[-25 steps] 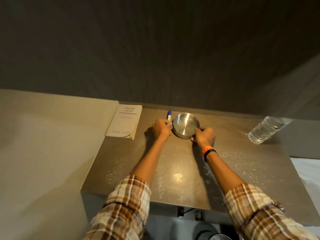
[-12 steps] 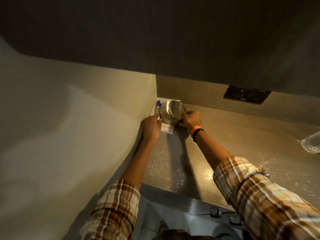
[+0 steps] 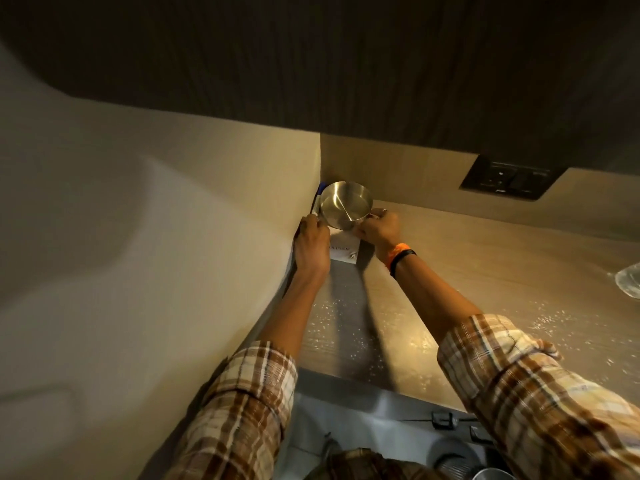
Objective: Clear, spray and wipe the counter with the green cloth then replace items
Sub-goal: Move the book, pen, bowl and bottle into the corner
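Observation:
A small steel bowl [image 3: 344, 207] is held tilted in the counter's far left corner, over a white book [image 3: 344, 250] that lies flat against the left wall. My right hand [image 3: 379, 230] grips the bowl's right rim. My left hand [image 3: 310, 249] holds a blue-capped marker [image 3: 75, 199] upright between the bowl and the wall. The brown counter [image 3: 467, 271] carries wet speckles near its front. No green cloth or spray bottle is in view.
A beige wall [image 3: 173, 220] closes the left side. A dark switch plate [image 3: 507, 180] sits on the back panel under a dark overhang. A clear plastic bottle [image 3: 628, 282] lies at the right edge. Metal items [image 3: 488, 474] show below the counter's front edge.
Both hands have carried the bowl and the marker from mid-counter to the far left corner, over the book. The view has swung left.

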The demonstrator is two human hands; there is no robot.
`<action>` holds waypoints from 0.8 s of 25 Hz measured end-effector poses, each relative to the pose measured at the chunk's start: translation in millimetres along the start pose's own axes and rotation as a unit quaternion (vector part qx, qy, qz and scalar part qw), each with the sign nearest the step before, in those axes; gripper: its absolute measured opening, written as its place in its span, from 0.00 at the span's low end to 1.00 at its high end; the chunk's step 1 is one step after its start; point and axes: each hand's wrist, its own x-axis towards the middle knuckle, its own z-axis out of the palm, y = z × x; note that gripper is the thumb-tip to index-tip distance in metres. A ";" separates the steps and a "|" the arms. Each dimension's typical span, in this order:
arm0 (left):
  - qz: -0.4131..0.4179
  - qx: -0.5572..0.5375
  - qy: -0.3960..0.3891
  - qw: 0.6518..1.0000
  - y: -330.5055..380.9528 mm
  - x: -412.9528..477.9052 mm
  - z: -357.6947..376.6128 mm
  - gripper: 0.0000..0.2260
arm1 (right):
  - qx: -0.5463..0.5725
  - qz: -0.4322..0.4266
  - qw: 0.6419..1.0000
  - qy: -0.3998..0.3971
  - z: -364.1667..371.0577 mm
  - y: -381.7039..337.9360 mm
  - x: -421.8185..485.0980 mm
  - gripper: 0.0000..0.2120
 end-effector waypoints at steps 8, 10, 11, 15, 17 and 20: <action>0.074 0.004 0.028 0.997 65.2 -62.8 -2.3 0.21 | -0.266 -0.202 0.943 -0.011 -88.8 31.6 -31.5 0.31; 0.134 -0.008 0.025 0.991 107.3 -79.7 7.8 0.26 | -0.377 -0.237 0.894 0.058 -149.2 50.4 -38.8 0.37; 0.152 -0.022 0.002 0.988 131.5 -86.3 13.8 0.28 | -0.408 -0.235 0.878 0.082 -181.0 59.2 -42.6 0.39; 0.216 -0.110 -0.157 0.957 238.6 -101.3 44.5 0.35 | -0.426 -0.207 0.860 0.188 -294.6 82.8 -62.3 0.40; 0.262 -0.122 -0.207 0.934 298.1 -106.0 54.4 0.38 | -0.349 -0.215 0.876 0.254 -347.1 91.3 -71.8 0.35; 0.284 -0.172 -0.254 0.908 380.2 -109.0 59.2 0.39 | -0.177 -0.193 0.900 0.350 -413.7 82.6 -74.0 0.27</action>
